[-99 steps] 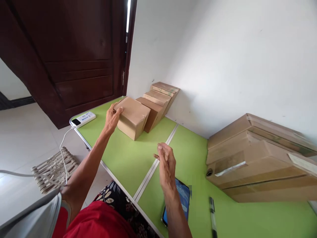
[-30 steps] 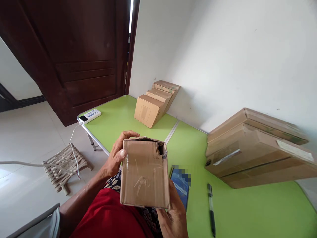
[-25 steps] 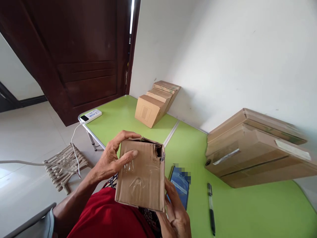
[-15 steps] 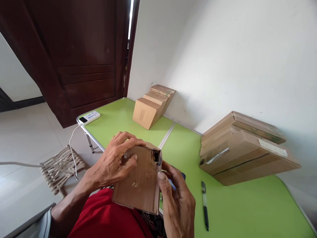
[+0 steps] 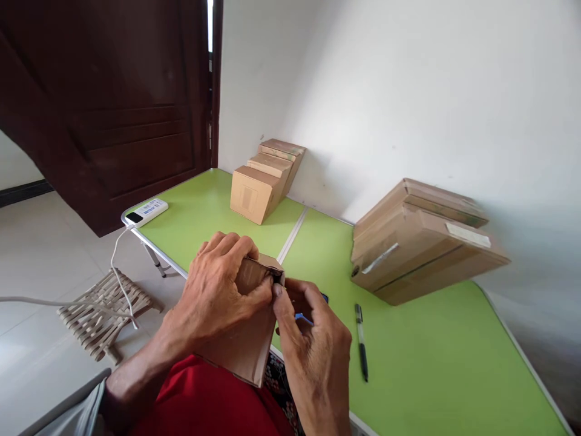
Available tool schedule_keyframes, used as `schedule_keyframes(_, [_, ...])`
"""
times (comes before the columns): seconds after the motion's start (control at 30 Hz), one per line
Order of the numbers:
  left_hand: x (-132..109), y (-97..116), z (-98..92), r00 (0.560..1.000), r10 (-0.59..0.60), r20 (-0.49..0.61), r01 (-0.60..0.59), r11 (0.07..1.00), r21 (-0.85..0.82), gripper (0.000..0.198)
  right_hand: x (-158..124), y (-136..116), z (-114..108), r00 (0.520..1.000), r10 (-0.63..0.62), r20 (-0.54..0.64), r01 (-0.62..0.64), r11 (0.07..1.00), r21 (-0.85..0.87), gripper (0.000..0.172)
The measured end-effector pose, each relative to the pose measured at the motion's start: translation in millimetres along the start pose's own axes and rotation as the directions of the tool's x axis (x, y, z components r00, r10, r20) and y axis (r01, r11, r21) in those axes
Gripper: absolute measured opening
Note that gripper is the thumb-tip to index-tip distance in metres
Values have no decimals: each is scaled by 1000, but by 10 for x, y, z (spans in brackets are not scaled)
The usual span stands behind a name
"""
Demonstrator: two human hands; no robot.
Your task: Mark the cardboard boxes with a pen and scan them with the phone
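A brown cardboard box (image 5: 240,345) is held tilted over my lap at the near edge of the green table. My left hand (image 5: 222,290) is closed on its upper part, fingers over the top edge and thumb pressed to the torn corner hole. From the right, my right hand (image 5: 313,345) pinches that same corner with thumb and fingertips. What lies inside the hole is hidden by my thumbs. Behind my right hand a small blue thing (image 5: 303,317) shows in part; its kind I cannot make out.
On the green table (image 5: 422,363), a black-capped pen (image 5: 361,342) lies to the right. Larger cardboard boxes (image 5: 426,248) lean on the wall. Smaller boxes (image 5: 254,188) stand farther back. A white power strip (image 5: 147,212) with a cord sits at the left corner, above a woven stool (image 5: 106,309).
My left thumb has moved across the box face to the torn corner. My right thumb has come up to meet it there. The whole view has shifted slightly.
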State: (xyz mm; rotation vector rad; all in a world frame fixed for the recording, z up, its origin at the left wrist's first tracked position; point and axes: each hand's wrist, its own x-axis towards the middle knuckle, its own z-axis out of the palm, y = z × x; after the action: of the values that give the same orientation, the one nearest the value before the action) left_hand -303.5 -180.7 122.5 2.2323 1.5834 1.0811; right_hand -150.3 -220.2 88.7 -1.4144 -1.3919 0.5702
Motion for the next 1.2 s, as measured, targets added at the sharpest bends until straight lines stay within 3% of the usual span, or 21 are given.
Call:
schedule_keyframes(0.13, [-15, 58, -21, 1000, 22, 21, -23, 999, 27, 5, -11, -53, 30, 992, -121, -46, 112, 980, -166, 28])
schedule_keyframes(0.27, [5, 56, -23, 998, 53, 36, -54, 998, 16, 3, -28, -111, 24, 985, -175, 2, 169, 948, -269, 29])
schedule_keyframes(0.67, [5, 37, 41, 988, 144, 59, -145, 989, 9, 20, -2, -68, 40, 974, -219, -54, 192, 931, -312, 32])
schedule_keyframes(0.77, [20, -12, 33, 988, 140, 57, -140, 990, -17, 19, -18, 52, -26, 991, -135, 6, 134, 972, -191, 39])
schedule_keyframes(0.87, [21, -86, 7, 984, 157, 81, -156, 988, -23, 22, -58, 432, -267, 987, 154, 41, -151, 986, -67, 61])
schedule_keyframes(0.93, [2, -115, -18, 978, 179, 104, -177, 984, -25, 28, -97, 804, -514, 940, 335, -69, -341, 909, -241, 73])
schedule_keyframes(0.97, [-13, -118, -31, 976, 184, 118, -182, 983, -30, 31, -115, 999, -644, 913, 387, -128, -405, 826, -391, 75])
schedule_keyframes(1.03, [-42, -107, -54, 972, 184, 145, -178, 983, -53, 37, -144, 1354, -879, 820, 533, -209, -524, 551, -649, 75])
schedule_keyframes(1.1, [-62, -86, -71, 970, 176, 165, -166, 983, -77, 43, -152, 1617, -1043, 745, 619, -249, -563, 383, -733, 72])
schedule_keyframes(1.2, [-69, -70, -76, 971, 166, 172, -153, 985, -83, 54, -108, 1833, -1154, 711, 643, -284, -600, 345, -722, 56])
